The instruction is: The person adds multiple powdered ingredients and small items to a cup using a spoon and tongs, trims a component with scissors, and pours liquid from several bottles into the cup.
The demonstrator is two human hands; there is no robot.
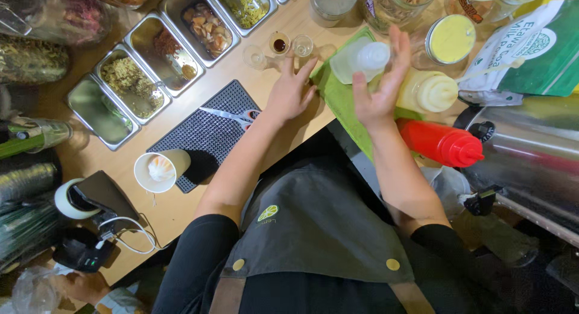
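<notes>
Near the upper middle of the frame, the right hand wraps loosely around a clear plastic cup, fingers curled behind it, above a green cloth. Left of it, the left hand lies flat and open on the wooden counter, holding nothing, with scissors on a black mat just beside it.

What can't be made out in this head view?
- Right hand on the clear bottle: its grip is unclear, as motion blurs both.
- Steel trays: contents too small to identify.
- Jars: cut off by the top edge.
- Left hand: what its palm covers on the counter is hidden.
</notes>
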